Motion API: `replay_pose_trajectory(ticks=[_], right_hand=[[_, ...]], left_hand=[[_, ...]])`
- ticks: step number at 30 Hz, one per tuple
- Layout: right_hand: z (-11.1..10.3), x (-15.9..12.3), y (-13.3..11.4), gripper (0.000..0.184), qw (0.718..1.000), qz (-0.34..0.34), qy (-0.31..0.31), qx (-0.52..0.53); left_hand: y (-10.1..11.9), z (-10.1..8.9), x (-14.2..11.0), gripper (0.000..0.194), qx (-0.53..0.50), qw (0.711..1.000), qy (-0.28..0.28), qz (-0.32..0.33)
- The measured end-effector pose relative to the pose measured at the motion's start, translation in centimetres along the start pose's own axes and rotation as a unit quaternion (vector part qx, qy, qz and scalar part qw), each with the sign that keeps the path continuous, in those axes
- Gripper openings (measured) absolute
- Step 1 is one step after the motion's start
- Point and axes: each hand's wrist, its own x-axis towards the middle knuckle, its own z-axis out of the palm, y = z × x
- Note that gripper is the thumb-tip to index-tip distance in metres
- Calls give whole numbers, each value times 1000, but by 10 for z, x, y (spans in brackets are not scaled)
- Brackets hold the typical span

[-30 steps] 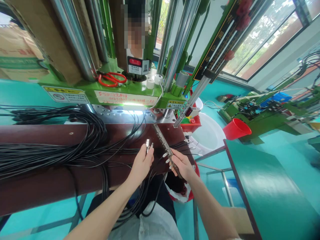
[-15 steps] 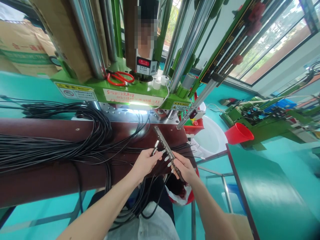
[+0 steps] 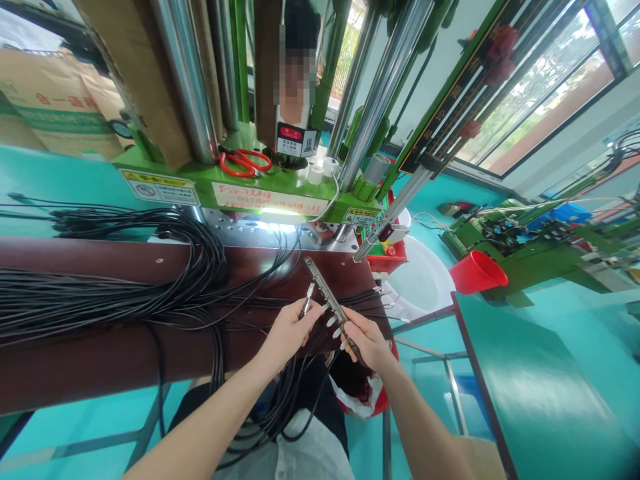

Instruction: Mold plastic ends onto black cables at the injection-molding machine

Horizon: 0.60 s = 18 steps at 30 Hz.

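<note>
A narrow metal bar point(image 3: 321, 283) slants over the brown table, its lower end gripped by my right hand point(image 3: 369, 339). Several small pale connector ends point(image 3: 331, 321) stick out along the bar's left side. My left hand point(image 3: 287, 331) is closed at the bar's left edge, pinching a cable end point(image 3: 309, 295) with a metallic tip that points up. The thumb of that hand reaches toward one of the connectors on the bar; whether it touches is unclear. Black cables point(image 3: 295, 387) hang below my hands over my lap.
Bundled black cables point(image 3: 100, 297) cover the left of the brown table point(image 3: 65, 373). Behind stands a green press point(image 3: 200, 177) with red-handled scissors point(image 3: 245, 163) on it. To the right are a white tub point(image 3: 425, 277), a red bucket point(image 3: 479, 272) and a green-topped table point(image 3: 540, 373). A person is behind the press.
The metal bar and the cable end in my left hand have shifted slightly left in view. Both hands keep their hold, and the whole view has moved a little.
</note>
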Motion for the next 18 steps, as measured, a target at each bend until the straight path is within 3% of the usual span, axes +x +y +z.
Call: replay_pose_trajectory(ticks=[3, 6, 11, 13, 18], right_hand=[[-3, 1, 5, 44, 999, 4, 27, 40], [-4, 1, 5, 43, 998, 11, 33, 43], [-3, 0, 5, 41, 999, 14, 14, 32], [-2, 0, 6, 44, 999, 11, 13, 39], [-3, 0, 6, 47, 999, 5, 6, 36]], left_hand=[[14, -13, -10, 30, -29, 999, 11, 14], [28, -20, -17, 32, -137, 990, 36, -9], [30, -9, -10, 23, -311, 946, 83, -45], [22, -3, -4, 23, -308, 946, 77, -62], [6, 1, 3, 31, -190, 977, 19, -92]])
